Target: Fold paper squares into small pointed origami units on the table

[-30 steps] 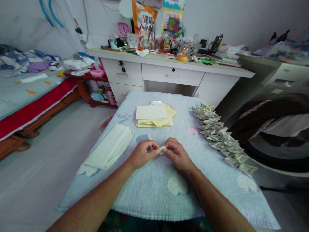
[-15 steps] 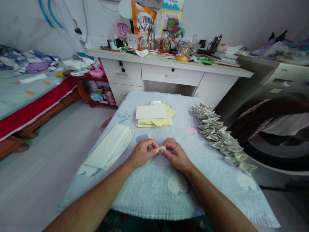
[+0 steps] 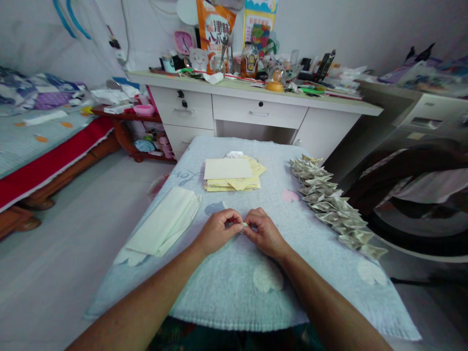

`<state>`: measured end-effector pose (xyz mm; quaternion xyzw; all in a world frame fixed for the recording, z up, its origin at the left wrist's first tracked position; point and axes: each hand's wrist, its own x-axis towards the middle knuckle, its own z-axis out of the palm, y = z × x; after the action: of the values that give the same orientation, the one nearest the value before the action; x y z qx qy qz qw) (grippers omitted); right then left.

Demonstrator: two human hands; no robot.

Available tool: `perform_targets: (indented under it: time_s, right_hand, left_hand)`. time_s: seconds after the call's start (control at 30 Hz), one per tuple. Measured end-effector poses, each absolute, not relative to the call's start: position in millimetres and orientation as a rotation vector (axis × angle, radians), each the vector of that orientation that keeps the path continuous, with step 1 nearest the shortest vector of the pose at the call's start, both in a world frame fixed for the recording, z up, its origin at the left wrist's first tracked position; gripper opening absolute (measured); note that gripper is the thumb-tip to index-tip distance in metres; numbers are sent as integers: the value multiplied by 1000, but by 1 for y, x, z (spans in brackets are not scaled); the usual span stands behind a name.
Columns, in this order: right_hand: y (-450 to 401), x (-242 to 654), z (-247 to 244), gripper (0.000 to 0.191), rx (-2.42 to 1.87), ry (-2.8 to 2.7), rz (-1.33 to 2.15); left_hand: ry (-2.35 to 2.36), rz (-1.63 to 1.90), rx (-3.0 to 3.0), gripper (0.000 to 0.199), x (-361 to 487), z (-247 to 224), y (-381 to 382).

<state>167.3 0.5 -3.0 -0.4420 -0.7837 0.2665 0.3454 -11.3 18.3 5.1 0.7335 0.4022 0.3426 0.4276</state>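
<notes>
While pinching a small folded piece of paper [image 3: 245, 224] between thumb and fingers of the left hand [image 3: 221, 229] and likewise of the right hand [image 3: 265, 231], holds it low over the near middle of a pale blue patterned cloth [image 3: 226, 292]. Has both hands clamped on that piece, fingertips almost meeting, thumbs on the near side, and so hides most of it from sight. Leaves unclear any contact between wrists and cloth. Has pale folded sheets [image 3: 161, 222] lying aslant to the left of the left hand, well apart from it. Has, farther ahead, a stack of yellow paper [image 3: 217, 185] with a cream card [image 3: 228, 168] flat on top and a crumpled white wad [image 3: 234, 154] just behind. Has, along the right edge, a long slanting cluster of pointed folded-paper pieces [image 3: 329, 202], packed close together. Faces a white desk [image 3: 259, 108] bearing an orange snack bag [image 3: 215, 34], a labelled jar [image 3: 249, 61] and a pink clock [image 3: 183, 42], with a front-loading washing machine [image 3: 420, 126] at the right.
</notes>
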Motion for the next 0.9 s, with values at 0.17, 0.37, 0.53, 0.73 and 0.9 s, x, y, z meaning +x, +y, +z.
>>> perform_targets:
  time_s: [0.17,0.37,0.53,0.73,0.9]
  right_hand:
    - [0,169,-3,22,-1178,-1963,716]
    - [0,171,0,28,-1107,-1906,785]
    - [1,173,-1,31,-1070,-1891,854]
    - [0,172,1,31,-1094,-1895,860]
    - [-2,169,0,28,-1138,-1877,837]
  left_hand:
    - [1013,900,1722,11,-14,3,21]
    - [997,979,1635,14,-16,-2,24]
    - [990,866,1777,19,-16,2,22]
    - [1006,874,1828,16,-17,7,20]
    - [1002,876,1759,16,-16,5,19]
